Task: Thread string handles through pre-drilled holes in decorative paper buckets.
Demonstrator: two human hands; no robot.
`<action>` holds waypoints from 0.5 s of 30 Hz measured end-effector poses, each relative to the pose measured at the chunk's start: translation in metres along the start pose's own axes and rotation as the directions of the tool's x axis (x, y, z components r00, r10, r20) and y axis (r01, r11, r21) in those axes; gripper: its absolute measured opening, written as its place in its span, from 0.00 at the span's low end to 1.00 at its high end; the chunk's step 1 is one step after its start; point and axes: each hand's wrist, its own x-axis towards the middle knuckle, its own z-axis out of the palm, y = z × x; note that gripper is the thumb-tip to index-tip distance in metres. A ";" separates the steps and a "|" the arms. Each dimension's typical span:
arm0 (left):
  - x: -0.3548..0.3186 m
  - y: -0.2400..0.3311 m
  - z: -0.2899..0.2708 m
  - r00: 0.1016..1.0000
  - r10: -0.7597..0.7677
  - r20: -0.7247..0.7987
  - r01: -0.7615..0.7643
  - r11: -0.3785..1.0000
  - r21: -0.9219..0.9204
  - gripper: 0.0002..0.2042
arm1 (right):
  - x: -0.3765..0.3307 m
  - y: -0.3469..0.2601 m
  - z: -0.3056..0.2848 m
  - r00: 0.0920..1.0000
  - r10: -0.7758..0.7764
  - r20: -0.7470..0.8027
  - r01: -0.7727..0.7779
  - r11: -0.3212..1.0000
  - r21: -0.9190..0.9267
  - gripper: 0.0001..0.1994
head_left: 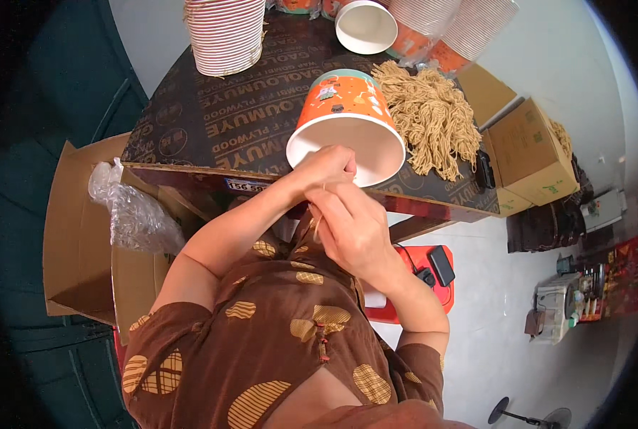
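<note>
A large paper bucket (339, 106), orange with a white inside, lies on its side at the table's front edge, its mouth toward me. My left hand (327, 166) is closed in front of its mouth, near the lower rim; what its fingers hold is hidden. Just below it, my right hand (353, 227) pinches a thin tan cord (316, 226), part of which hangs under the fingers. The two hands are close together. Right of the bucket lies a heap of tan cords (433, 118).
A tall stack of paper buckets (224, 36) stands at the back left. Another white bucket (366, 27) and wrapped stacks (423, 32) are at the back. Cardboard boxes flank the dark table (190, 129). A red stool (444, 289) bears a black phone-like device (442, 265).
</note>
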 end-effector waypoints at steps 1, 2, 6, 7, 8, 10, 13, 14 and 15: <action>-0.003 -0.002 -0.001 1.000 0.023 0.008 -0.022 0.998 -0.060 0.05 | 0.005 0.000 0.000 1.000 0.000 -0.001 0.000 1.000 0.000 0.15; -0.003 -0.005 0.004 0.999 0.036 0.017 -0.035 0.998 -0.060 0.05 | 0.010 0.000 0.000 0.998 -0.045 -0.054 0.044 0.999 -0.010 0.18; -0.013 -0.017 0.023 0.900 0.313 -0.303 -0.374 0.912 -0.169 0.04 | 0.032 -0.001 0.013 0.978 -0.175 -0.113 0.171 0.984 -0.042 0.23; -0.014 -0.015 0.025 0.887 0.299 -0.351 -0.372 0.915 -0.159 0.04 | 0.036 -0.006 0.017 0.978 -0.177 -0.111 0.174 0.984 -0.038 0.23; -0.016 -0.010 0.010 0.978 0.132 -0.160 -0.137 0.990 -0.024 0.04 | 0.040 -0.010 0.024 0.969 -0.243 -0.045 0.237 0.965 -0.109 0.22; -0.008 0.009 0.004 0.997 -0.008 -0.076 0.001 0.995 -0.099 0.04 | 0.039 -0.016 0.027 0.936 -0.318 0.152 0.346 0.914 -0.213 0.22; -0.009 0.016 0.000 0.990 -0.139 0.019 0.140 0.971 -0.194 0.05 | 0.027 -0.027 0.031 0.874 -0.413 0.257 0.473 0.846 -0.248 0.24; -0.008 0.018 -0.002 0.982 -0.185 0.046 0.191 0.959 -0.212 0.05 | 0.021 -0.029 0.032 0.871 -0.445 0.209 0.478 0.865 -0.151 0.22; -0.007 0.020 -0.003 0.971 -0.229 0.075 0.240 0.943 -0.228 0.06 | 0.017 -0.031 0.033 0.868 -0.470 0.158 0.483 0.874 -0.053 0.21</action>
